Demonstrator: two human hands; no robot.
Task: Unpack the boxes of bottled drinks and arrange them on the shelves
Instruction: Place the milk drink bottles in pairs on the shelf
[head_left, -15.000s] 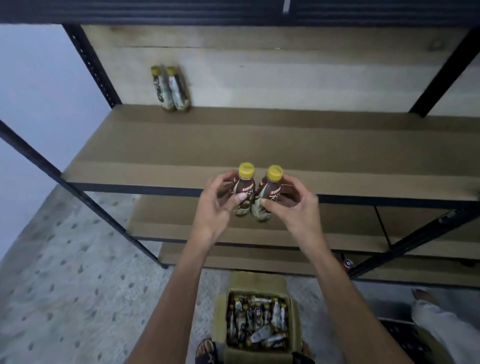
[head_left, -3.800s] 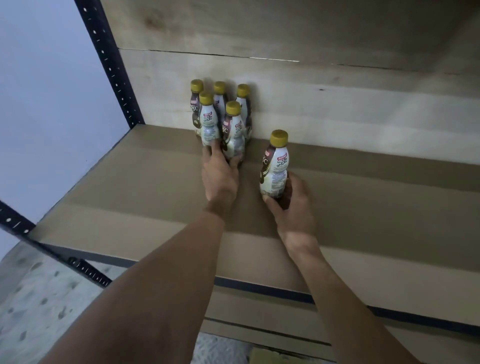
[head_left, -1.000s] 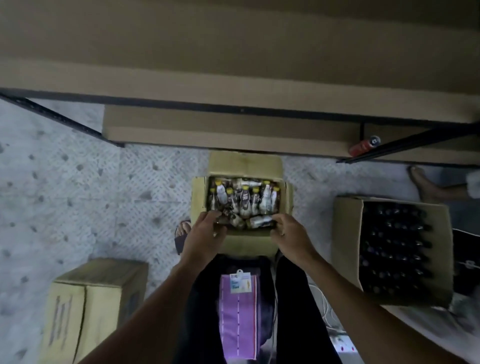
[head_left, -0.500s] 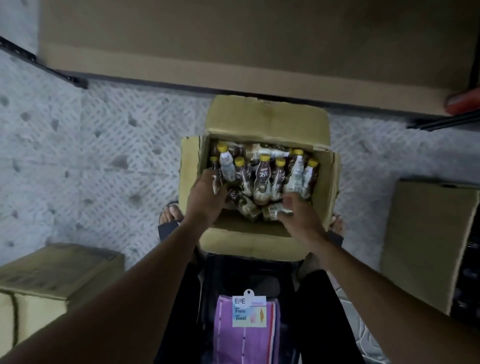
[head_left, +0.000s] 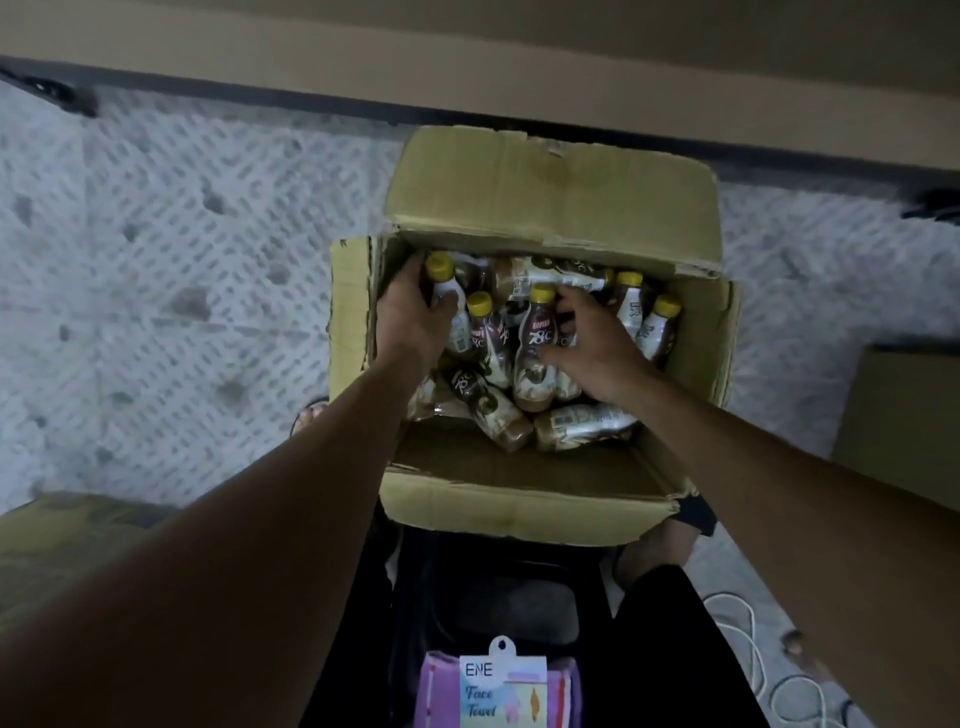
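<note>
An open cardboard box sits on the floor below me, holding several brown-and-white drink bottles with yellow caps, some upright and some lying down. My left hand is in the box's far left corner, fingers and thumb curled round an upright white-labelled bottle. My right hand reaches into the middle of the box, its thumb and fingers curled round a bottle that it mostly hides. That hand is just right of an upright bottle marked 78C. Two bottles lie flat at the near side.
The lowest shelf board runs across the top, just beyond the box. A closed carton stands at lower left and another box at the right. A white cable lies on the textured floor. A purple towel pack hangs at my waist.
I have leaned closer to the box. My left hand moved up to the far left corner bottle, and my right hand moved from the flat bottles to the upright ones in the middle.
</note>
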